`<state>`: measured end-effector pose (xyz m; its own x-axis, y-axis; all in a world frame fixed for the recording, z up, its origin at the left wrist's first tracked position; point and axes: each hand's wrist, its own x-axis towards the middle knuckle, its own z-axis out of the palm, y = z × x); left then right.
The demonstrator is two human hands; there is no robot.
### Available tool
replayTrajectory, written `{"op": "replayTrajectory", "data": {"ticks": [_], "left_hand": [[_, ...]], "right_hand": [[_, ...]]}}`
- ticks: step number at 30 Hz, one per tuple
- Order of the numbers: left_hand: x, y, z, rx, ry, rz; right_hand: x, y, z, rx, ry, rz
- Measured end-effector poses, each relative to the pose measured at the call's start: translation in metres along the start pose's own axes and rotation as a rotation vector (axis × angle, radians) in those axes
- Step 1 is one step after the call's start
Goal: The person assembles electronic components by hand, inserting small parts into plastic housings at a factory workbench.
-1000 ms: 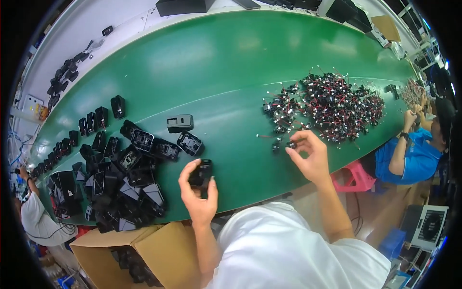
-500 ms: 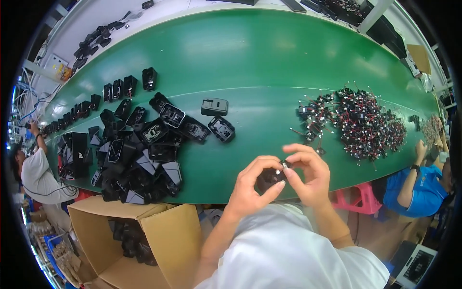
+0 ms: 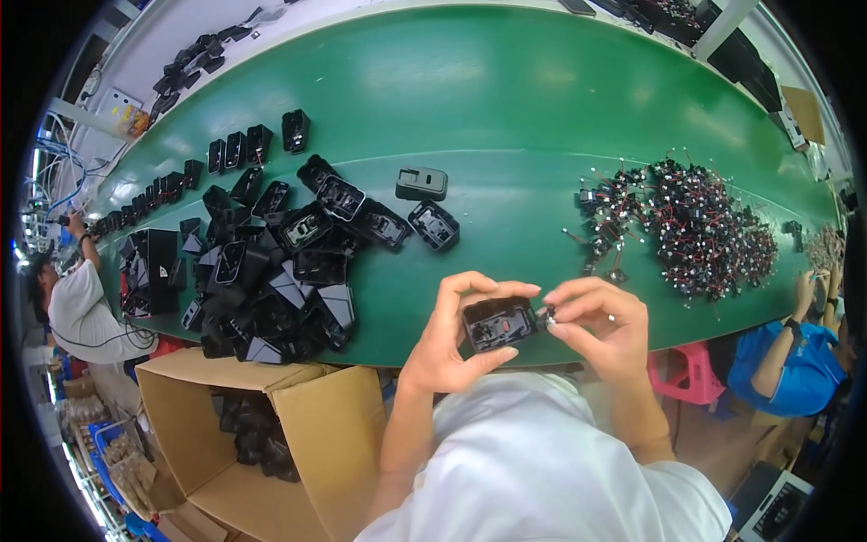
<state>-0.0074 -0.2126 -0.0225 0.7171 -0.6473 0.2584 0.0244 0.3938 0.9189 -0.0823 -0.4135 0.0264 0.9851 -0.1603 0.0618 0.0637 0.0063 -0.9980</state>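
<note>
In my left hand point(image 3: 441, 348) is a black plastic housing point(image 3: 499, 325), its hollow inside facing up and my thumb along its near edge. My right hand point(image 3: 610, 332) pinches a small dark part with whitish bits point(image 3: 546, 316) at the housing's right end. Whether that part touches the housing, I cannot tell. Beyond my hands, a closed-side-up black case point(image 3: 422, 183) and an open housing point(image 3: 434, 226) lie on the green table point(image 3: 506, 99). A large heap of small wired parts point(image 3: 713, 230) spreads to the right.
Black housings point(image 3: 271, 298) are piled on the left, with a row of upright ones point(image 3: 163, 190) behind. An open cardboard box point(image 3: 330, 425) holding black pieces stands below the table's near edge. Co-workers sit at far left point(image 3: 90, 303) and right point(image 3: 786, 361), near a pink stool point(image 3: 686, 375).
The housing has turned so its hollow inside shows. My right hand has drawn rightward from my left, with the small part between its fingertips. The whole view has shifted slightly.
</note>
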Motion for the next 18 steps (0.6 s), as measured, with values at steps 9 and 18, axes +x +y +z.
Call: {"op": "replayTrajectory", "data": {"ticks": [9, 18], "left_hand": [[-0.009, 0.01, -0.028, -0.217, -0.158, -0.244], [-0.004, 0.009, -0.006, 0.059, 0.06, 0.204]], "right_hand": [[0.017, -0.025, 0.009, -0.32, -0.249, -0.206], [0.017, -0.021, 0.019, -0.486, -0.066, -0.446]]}}
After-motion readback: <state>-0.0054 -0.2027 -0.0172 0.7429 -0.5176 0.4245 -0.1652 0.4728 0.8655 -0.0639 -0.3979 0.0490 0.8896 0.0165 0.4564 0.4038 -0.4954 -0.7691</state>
